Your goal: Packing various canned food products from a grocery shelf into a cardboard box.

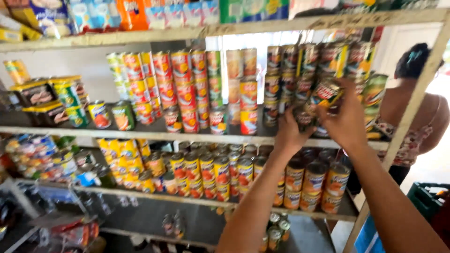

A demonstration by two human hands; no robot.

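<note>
Head view of metal shelving stocked with tinned goods. We see the right hand [349, 119] raised to the middle shelf [140, 135], its fingers closed around a small dark cylindrical tin with a red and yellow label [326, 93], held tilted among the stacked dark-labelled tins [300, 70] at the right end. The left hand [289, 133], just beside and below it, grips a second dark tin [303, 117] near the shelf edge. Stacks of red-labelled tins [180, 84] stand further left; yellow-labelled tins [220, 171] fill the shelf beneath. Another person [412, 112] stands behind the shelving at right.
</note>
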